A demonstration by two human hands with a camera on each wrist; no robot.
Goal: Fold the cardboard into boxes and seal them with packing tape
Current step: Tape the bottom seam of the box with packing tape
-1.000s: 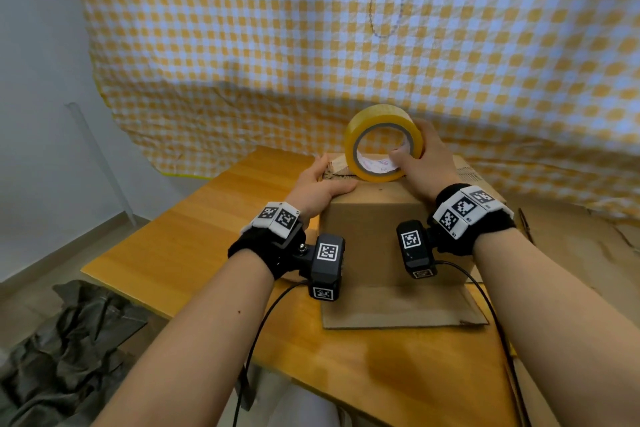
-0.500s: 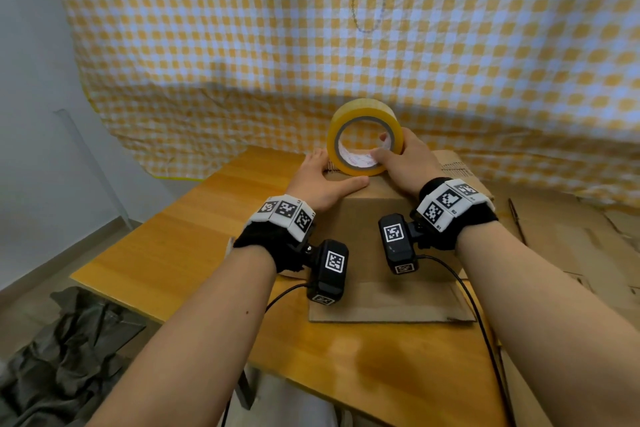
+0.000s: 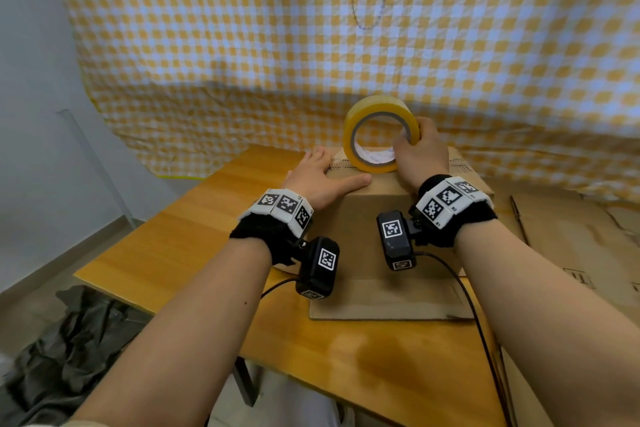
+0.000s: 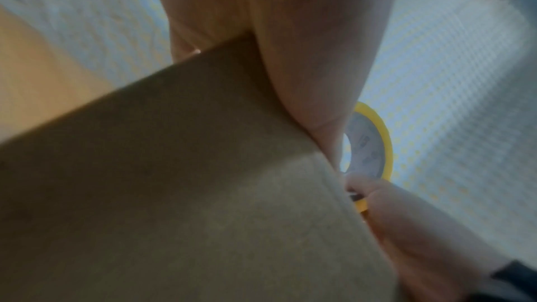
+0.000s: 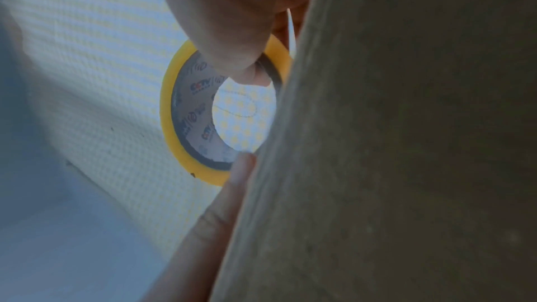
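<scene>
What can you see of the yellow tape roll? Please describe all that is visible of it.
The tape roll is a ring of yellow, glossy packing tape wound on a grey printed core, with an open middle. It stands on edge, upright, on top of the brown cardboard box, near its far edge. The right hand grips its right side, thumb in the hole. The left hand lies flat on the box beside it, not visibly touching the roll.

Even, soft daylight in the head view, edges bowed by the wide lens; both wrist views dim and blurred.
</scene>
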